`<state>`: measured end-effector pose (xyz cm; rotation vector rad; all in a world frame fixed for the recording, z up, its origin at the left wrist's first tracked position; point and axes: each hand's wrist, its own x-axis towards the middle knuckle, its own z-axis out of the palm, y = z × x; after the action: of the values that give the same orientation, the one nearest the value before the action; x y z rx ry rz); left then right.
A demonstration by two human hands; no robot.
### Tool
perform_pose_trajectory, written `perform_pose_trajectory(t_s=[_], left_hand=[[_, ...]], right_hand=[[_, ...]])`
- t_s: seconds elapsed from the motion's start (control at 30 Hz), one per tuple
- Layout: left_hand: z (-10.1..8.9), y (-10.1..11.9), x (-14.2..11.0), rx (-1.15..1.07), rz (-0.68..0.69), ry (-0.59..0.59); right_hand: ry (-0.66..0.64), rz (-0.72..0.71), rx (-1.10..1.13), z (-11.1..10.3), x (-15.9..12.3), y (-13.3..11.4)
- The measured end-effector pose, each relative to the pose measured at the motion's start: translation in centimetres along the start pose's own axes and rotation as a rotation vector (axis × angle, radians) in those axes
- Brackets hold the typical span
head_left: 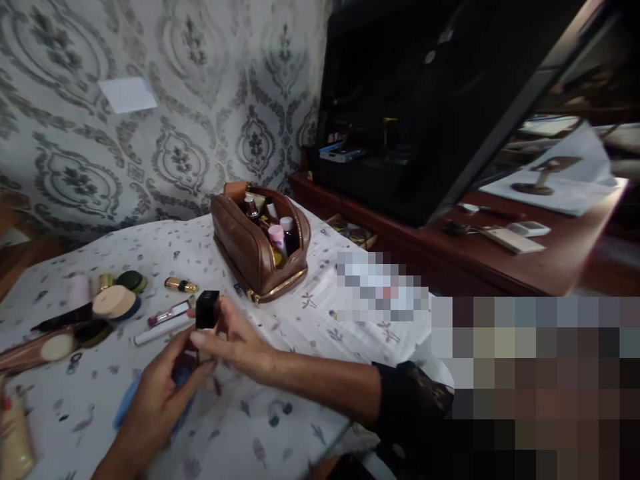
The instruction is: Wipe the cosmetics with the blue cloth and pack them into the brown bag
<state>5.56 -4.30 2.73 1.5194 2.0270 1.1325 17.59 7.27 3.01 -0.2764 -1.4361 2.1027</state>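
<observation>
Between my two hands stands a small cosmetic bottle with a square black cap, upright; its lower part is mostly hidden by my fingers. My right hand is closed around it from the right, just below the cap. From the left, my left hand has its fingers and thumb closed about the lower part. Something blue and soft-looking, perhaps a cloth, lies partly hidden under my left hand. Beyond my hands is an unzipped brown cosmetic bag holding several bottles and tubes, including a pink-capped one.
Several cosmetics lie at the left on the patterned cloth: a round beige compact, a gold lipstick tube, a lip gloss tube and a white pen-like tube. A large dark screen stands on a red-brown desk.
</observation>
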Motion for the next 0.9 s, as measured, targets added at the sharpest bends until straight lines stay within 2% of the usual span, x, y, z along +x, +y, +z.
perform_pose_trajectory(t_s=[0.13, 0.27, 0.5, 0.6, 0.67, 0.77, 0.83, 0.9], left_hand=[[-0.6, -1.1, 0.0, 0.029, 0.005, 0.013], [-1.1, -0.7, 0.2, 0.142, 0.064, 0.055], [-1.0, 2.6, 1.2, 0.245, 0.204, -0.052], [0.0, 4.6, 2.2, 0.234, 0.311, -0.093], [1.0, 6.2, 3.2, 0.184, 0.399, -0.113], [2.8, 8.2, 5.0, 0.101, 0.499, -0.128], [4.2, 9.2, 6.3, 0.134, 0.576, -0.108], [5.6, 9.6, 7.5, 0.299, 0.671, -0.024]], right_hand=[[0.017, -0.074, -0.224, -0.6, 0.2, -1.8], [-0.026, -0.093, -0.364, -1.3, -0.1, -3.4], [-0.135, -0.129, -0.523, -3.9, -1.8, -7.0], [-0.163, -0.187, -0.639, -5.7, -2.8, -9.7], [-0.174, -0.172, -0.719, -7.1, -3.5, -11.7], [-0.081, -0.201, -0.776, -9.3, -4.5, -15.2], [0.101, -0.276, -0.848, -10.8, -4.9, -17.6], [0.293, -0.397, -0.96, -11.8, -4.7, -19.7]])
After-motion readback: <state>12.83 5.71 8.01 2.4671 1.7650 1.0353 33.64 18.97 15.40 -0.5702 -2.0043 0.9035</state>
